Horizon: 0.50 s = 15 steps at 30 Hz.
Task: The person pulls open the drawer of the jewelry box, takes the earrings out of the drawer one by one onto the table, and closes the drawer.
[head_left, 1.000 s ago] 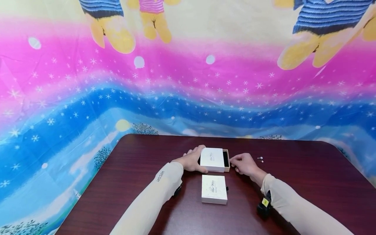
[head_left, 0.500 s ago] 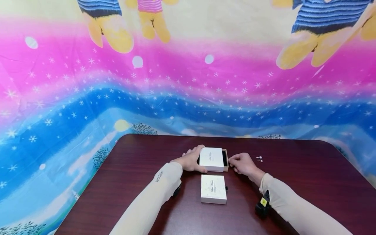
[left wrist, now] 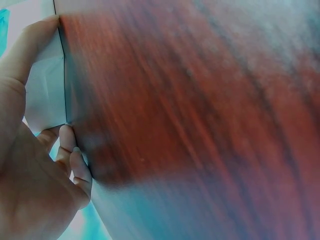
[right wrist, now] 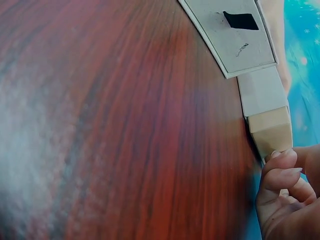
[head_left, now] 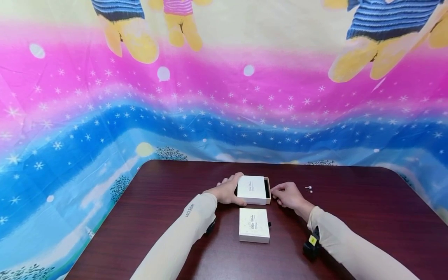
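Thumb and fingers of the left hand (head_left: pixel 228 191) grip a white box (head_left: pixel 251 189); the right hand (head_left: pixel 289 195) pinches the end of the box's partly extended drawer (right wrist: pixel 270 131).

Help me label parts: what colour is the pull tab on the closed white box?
The pull tab is black, clearest in the right wrist view.

2 hands (head_left: pixel 226 191) flank 1 partly open box (head_left: pixel 251 189).

The dark red-brown table (head_left: pixel 157 194) looks like shiny, smooth wood. The far white square paper box (head_left: pixel 251 188) and near white square paper box (head_left: pixel 254 225) look smooth. The left cream cloth sleeve (head_left: pixel 178 237) is wrinkly. The pink-and-blue picture cloth (head_left: pixel 224 101) has creases.
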### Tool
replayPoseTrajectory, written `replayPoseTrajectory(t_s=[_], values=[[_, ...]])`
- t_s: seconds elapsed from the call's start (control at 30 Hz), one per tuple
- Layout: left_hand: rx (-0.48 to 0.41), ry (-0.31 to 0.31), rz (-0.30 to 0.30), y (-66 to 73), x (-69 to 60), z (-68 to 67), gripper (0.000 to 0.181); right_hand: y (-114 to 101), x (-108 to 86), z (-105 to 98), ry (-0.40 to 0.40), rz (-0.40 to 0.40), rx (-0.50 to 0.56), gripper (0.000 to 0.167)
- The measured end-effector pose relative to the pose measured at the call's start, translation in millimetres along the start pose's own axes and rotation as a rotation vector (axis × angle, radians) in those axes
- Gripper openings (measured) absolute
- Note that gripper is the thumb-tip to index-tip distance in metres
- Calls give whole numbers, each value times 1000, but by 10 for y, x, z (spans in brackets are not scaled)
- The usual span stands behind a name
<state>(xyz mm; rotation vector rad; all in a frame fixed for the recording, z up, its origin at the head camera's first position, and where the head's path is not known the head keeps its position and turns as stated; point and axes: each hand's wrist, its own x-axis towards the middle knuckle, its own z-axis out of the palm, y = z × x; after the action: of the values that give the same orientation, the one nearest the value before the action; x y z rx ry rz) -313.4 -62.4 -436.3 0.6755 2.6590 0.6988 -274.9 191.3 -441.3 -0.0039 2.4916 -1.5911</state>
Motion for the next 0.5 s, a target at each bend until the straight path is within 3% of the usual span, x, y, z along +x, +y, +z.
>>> replayPoseTrajectory(t_s=[0.5], values=[[-7, 3, 17, 16, -23, -16, 104, -35, 10, 23, -2, -4, -10, 26]])
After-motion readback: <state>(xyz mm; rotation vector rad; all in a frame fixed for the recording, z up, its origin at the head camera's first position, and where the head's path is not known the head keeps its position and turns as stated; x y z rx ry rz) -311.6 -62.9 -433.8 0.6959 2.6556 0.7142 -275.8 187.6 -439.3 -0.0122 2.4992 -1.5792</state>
